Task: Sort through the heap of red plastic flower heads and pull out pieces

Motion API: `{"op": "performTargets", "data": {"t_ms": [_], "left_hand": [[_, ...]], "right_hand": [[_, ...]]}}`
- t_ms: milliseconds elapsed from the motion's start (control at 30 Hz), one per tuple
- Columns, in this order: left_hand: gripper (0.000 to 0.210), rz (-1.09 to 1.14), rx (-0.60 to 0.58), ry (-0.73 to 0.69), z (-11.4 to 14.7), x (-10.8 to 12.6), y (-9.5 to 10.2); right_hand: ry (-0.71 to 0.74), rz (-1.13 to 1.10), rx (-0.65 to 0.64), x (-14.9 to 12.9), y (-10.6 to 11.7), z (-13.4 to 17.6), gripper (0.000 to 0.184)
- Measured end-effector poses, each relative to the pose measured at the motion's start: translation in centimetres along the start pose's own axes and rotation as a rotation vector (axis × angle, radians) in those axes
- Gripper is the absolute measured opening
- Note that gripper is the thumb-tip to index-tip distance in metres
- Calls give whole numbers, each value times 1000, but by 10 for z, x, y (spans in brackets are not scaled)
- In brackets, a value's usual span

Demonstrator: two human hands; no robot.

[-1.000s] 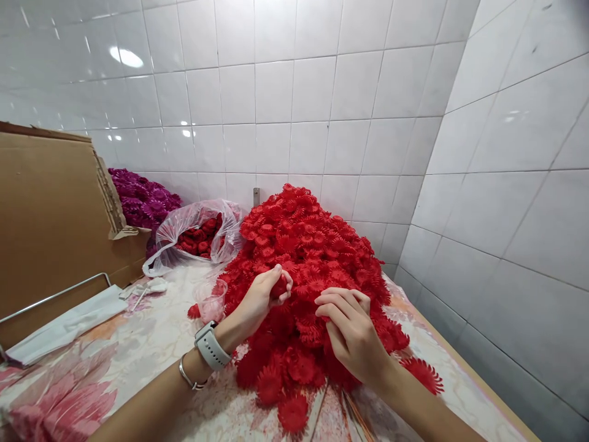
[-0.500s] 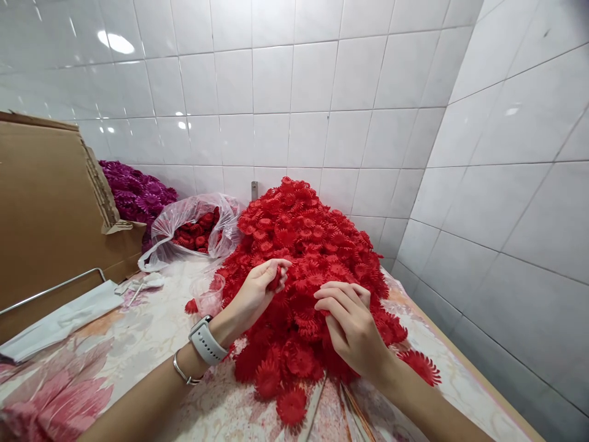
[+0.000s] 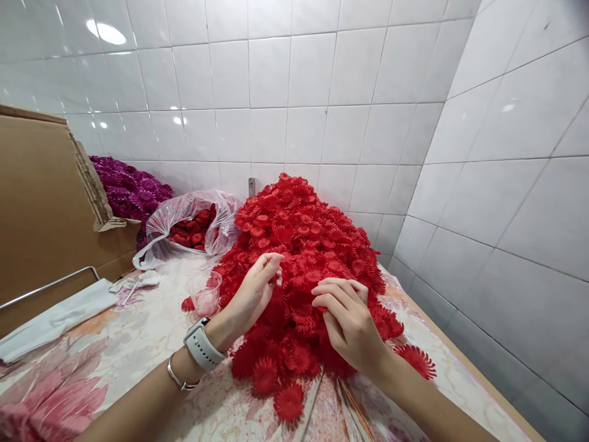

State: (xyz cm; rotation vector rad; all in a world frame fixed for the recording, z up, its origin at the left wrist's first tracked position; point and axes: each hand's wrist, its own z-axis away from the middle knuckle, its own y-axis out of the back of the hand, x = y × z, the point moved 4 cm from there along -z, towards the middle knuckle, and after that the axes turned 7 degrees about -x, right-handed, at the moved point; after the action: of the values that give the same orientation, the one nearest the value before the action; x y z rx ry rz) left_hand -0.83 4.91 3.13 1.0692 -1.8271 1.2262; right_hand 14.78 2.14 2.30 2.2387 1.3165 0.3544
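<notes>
A large heap of red artificial flowers [image 3: 299,227] with fringed petals rises in front of me. Over its left side is my left hand [image 3: 257,285], thumb and forefinger pinched together; whatever lies between them is too small or hidden to make out. My right hand [image 3: 347,310] is over the right front of the heap, its fingers curled towards the thumb. Red shows beneath those fingers, but I cannot tell a held piece from the heap behind. A loose red flower [image 3: 288,402] lies at the front, and another red flower [image 3: 416,362] rests beside my right wrist.
Left of the heap stand a clear plastic cup [image 3: 205,294] and a clear bag [image 3: 151,230] of dark red pieces. Further left are purple flowers [image 3: 133,187] and a cardboard box [image 3: 41,215]. Thin sticks [image 3: 352,408] lie in front; tiled walls [image 3: 271,73] close the back and right.
The red piece that showed in my left hand is no longer visible there, and its fingertips have turned slightly. My right hand keeps nearly the same pose. The whole view has shifted a little.
</notes>
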Motion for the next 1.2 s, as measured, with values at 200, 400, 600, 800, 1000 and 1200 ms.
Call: {"op": "performTargets", "data": {"t_ms": [200,400,600,800,1000,1200], "left_hand": [[21,44,-63,41,-5,-3,0],[23,-62,-55,30,-9,-8,9],[27,-172,-2,34,-6,-1,13],[28,-223,21,42,-5,1,11],[25,-80,-52,24,-6,5,5],[25,-2,-36,55,-8,1,7]], "right_hand": [[-2,-2,-4,-1,1,0,22],[3,1,-10,-1,1,-1,21],[7,-5,-14,-1,0,0,22],[1,-4,-12,-1,1,-1,22],[-10,-12,-11,-1,0,-1,22],[-8,-10,-17,-2,0,-1,22]]}}
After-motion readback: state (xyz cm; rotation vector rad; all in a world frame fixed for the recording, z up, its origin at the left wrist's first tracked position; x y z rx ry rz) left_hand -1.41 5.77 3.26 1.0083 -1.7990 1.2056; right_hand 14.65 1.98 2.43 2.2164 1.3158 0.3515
